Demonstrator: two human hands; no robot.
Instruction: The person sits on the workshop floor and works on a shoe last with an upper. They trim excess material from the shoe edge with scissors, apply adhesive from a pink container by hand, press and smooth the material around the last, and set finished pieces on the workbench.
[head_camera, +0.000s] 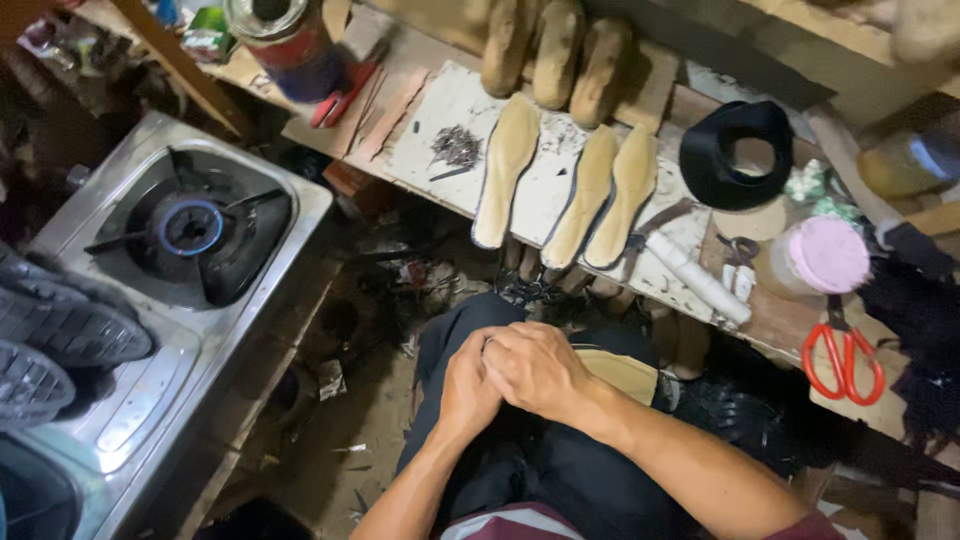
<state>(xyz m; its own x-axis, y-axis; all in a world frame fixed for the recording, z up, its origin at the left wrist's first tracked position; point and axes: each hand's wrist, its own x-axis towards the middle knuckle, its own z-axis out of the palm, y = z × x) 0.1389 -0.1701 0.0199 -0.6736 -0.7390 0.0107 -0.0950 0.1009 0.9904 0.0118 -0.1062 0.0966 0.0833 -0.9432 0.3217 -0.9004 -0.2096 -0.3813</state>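
Observation:
My left hand and my right hand are clasped together over my knee, the right wrapped over the left. I see nothing held between them. Under my right wrist a tan insole lies on my dark trousers. On the white board beyond my knees lie three more tan insoles, side by side and out of reach of my hands.
A steel gas stove burns with a blue flame at the left, with black shoe soles beside it. On the bench are nails, wooden lasts, a black upper, a pink-lidded jar and red scissors.

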